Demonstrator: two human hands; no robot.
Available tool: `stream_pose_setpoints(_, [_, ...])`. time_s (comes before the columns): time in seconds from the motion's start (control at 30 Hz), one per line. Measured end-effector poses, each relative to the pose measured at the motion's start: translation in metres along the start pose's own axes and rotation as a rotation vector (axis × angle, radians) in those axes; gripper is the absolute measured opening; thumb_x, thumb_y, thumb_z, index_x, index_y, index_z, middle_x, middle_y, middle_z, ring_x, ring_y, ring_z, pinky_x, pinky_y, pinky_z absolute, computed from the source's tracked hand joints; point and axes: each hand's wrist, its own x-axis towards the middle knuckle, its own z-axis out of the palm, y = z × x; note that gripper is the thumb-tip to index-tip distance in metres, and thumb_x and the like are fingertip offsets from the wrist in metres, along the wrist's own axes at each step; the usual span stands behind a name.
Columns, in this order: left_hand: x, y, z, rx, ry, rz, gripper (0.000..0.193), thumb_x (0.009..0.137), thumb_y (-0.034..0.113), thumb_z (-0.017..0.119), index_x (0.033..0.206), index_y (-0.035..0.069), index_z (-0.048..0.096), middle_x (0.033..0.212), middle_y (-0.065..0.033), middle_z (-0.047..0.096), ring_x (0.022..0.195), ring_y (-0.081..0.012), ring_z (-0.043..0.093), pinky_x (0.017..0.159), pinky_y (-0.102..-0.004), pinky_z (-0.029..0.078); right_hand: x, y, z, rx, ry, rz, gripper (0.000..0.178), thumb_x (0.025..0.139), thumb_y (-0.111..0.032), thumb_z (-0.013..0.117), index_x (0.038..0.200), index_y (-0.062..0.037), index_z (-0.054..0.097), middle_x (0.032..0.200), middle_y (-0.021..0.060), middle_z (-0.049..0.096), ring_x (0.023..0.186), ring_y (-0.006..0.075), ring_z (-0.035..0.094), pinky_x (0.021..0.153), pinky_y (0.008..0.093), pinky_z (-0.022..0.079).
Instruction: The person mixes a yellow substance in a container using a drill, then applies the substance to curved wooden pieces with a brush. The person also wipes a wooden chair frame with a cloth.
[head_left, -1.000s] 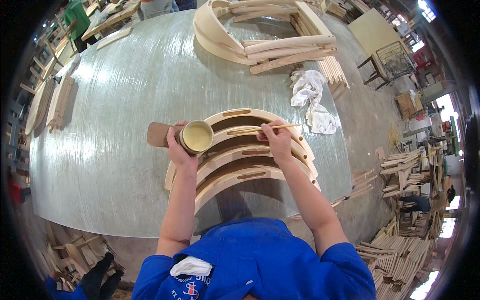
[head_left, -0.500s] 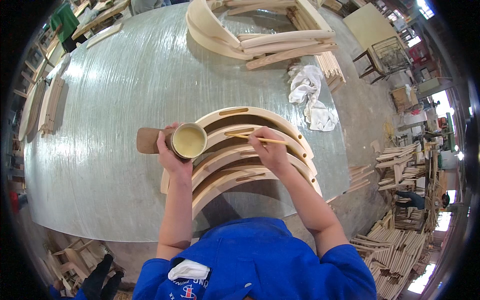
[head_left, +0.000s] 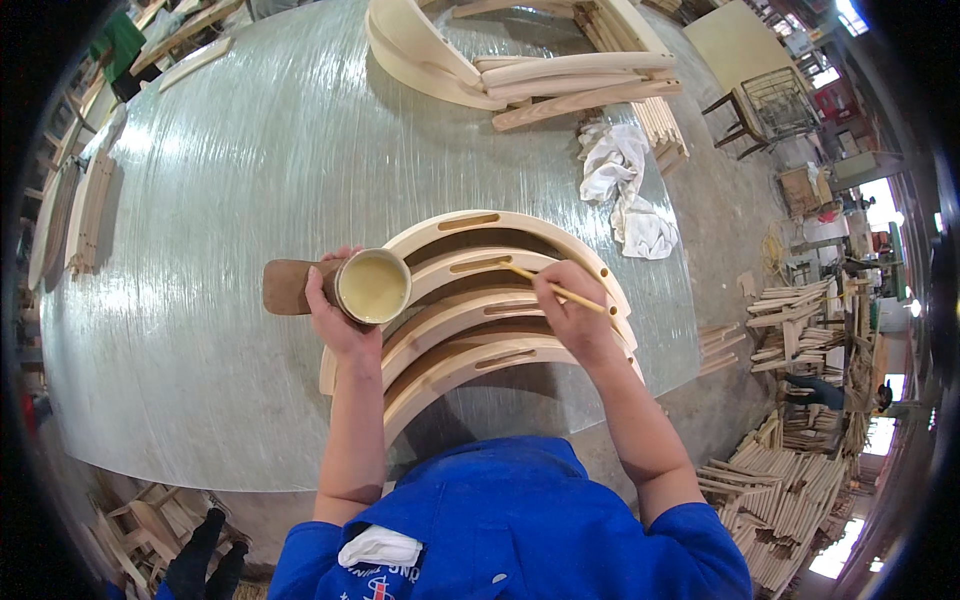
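Note:
Several curved wooden pieces (head_left: 440, 262) lie in a nested row on the table before me, each with a long slot along its edge and round holes near the right end. My left hand (head_left: 343, 318) is wrapped round a cup of pale yellow, glue-like liquid (head_left: 374, 287), which has a flat brown wooden handle (head_left: 288, 288) sticking out to the left. In my right hand (head_left: 575, 308) is a thin wooden stick (head_left: 545, 283), pinched between the fingers. Its tip is at the right end of the slot in the second piece from the far side.
The table (head_left: 200, 330) has a film-covered grey top. At its far side stand a curved wooden frame (head_left: 430, 65) and loose wooden bars (head_left: 580, 85). Crumpled white cloths (head_left: 620, 190) lie at the right edge. Boards (head_left: 90, 215) rest far left; wood piles (head_left: 780, 500) fill the floor at right.
My right hand has moved right and slightly nearer, taking the stick's tip from the slot's left part to its right end. The left hand with the cup has hardly moved.

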Motion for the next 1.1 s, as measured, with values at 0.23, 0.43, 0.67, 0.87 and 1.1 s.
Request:
stream_pose_setpoints(0.23, [0.002, -0.005, 0.002, -0.019, 0.0, -0.029, 0.029, 0.091, 0.03, 0.042, 0.106, 0.005, 0.046, 0.107, -0.012, 0.053, 0.106, -0.028, 0.052, 0.093, -0.043, 0.043, 0.006, -0.009, 0.025, 0.046, 0.004, -0.143, 0.006, 0.08, 0.002, 0.06, 0.084, -0.0002, 0.056, 0.077, 0.0113, 0.058, 0.068, 0.0239, 0.058, 0.06, 0.0297, 0.046])
stream_pose_setpoints(0.43, [0.002, 0.002, -0.003, -0.02, 0.017, -0.006, 0.029, 0.091, 0.03, 0.042, 0.105, 0.005, 0.046, 0.107, -0.0117, 0.053, 0.106, -0.0284, 0.052, 0.093, -0.0438, 0.043, 0.003, -0.003, 0.018, 0.044, -0.002, -0.166, 0.008, 0.076, 0.001, 0.061, 0.082, -0.0024, 0.057, 0.078, 0.0126, 0.059, 0.071, 0.0287, 0.059, 0.062, 0.0334, 0.048])
stream_pose_setpoints(0.67, [-0.002, 0.005, -0.001, -0.028, 0.051, 0.01, 0.03, 0.091, 0.029, 0.042, 0.107, 0.004, 0.046, 0.107, -0.0121, 0.053, 0.106, -0.0278, 0.052, 0.093, -0.0429, 0.044, 0.0, -0.015, 0.036, 0.081, -0.069, -0.248, 0.01, 0.074, 0.001, 0.061, 0.083, -0.0024, 0.057, 0.081, 0.0142, 0.058, 0.074, 0.0302, 0.058, 0.065, 0.036, 0.048])
stream_pose_setpoints(0.87, [-0.015, 0.016, -0.001, -0.005, 0.064, 0.062, 0.03, 0.092, 0.029, 0.042, 0.106, 0.004, 0.047, 0.109, -0.0133, 0.054, 0.106, -0.0281, 0.052, 0.092, -0.043, 0.044, 0.006, 0.003, 0.011, -0.012, 0.067, -0.305, 0.007, 0.079, -0.001, 0.06, 0.079, -0.0029, 0.053, 0.075, 0.011, 0.057, 0.065, 0.0284, 0.057, 0.058, 0.0344, 0.046])
stream_pose_setpoints(1.1, [-0.033, 0.026, -0.005, -0.011, 0.028, 0.108, 0.031, 0.092, 0.028, 0.04, 0.11, 0.003, 0.043, 0.107, -0.0139, 0.053, 0.105, -0.0275, 0.053, 0.092, -0.0413, 0.045, -0.004, -0.016, 0.029, -0.152, 0.062, -0.197, 0.01, 0.081, -0.006, 0.059, 0.078, -0.0038, 0.049, 0.071, 0.0148, 0.052, 0.064, 0.034, 0.054, 0.056, 0.0392, 0.043])
